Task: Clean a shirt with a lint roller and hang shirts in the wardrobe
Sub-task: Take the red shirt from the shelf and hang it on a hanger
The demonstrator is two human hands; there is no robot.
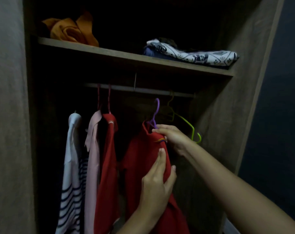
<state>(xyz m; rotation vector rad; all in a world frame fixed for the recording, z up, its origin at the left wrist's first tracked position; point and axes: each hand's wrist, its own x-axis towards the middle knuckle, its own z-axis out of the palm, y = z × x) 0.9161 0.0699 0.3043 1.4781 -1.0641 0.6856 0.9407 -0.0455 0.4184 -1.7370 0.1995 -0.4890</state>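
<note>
- At the middle of the hanging space, the right hand grips the shoulder of the red shirt. Its fingers are curled over the fabric just beside the neck of the purple hanger.
- Lower down, the left hand clasps the same shirt's near edge. Straight fingers lie flat along the front and the thumb presses from the other side, so the cloth is pinched between them.
- The red shirt is on the purple hanger and is held up in both hands inside the wardrobe, its body drooping towards the bottom of the view.
- The hanger's hook stands upright just under the rail — in the dark I cannot tell whether it touches.
- Just to the right, a yellow-green hanger hangs bare from the rail, tilted, its lower end near the right wrist.
- To the left, well apart from the held shirt, three garments hang close together: another red top, a pink shirt against it, and a white top with dark stripes at the far left.
- Above the rail runs a wooden shelf. A crumpled orange cloth lies at its left end and a folded white patterned cloth at its right — the latter resting on something blue.
</note>
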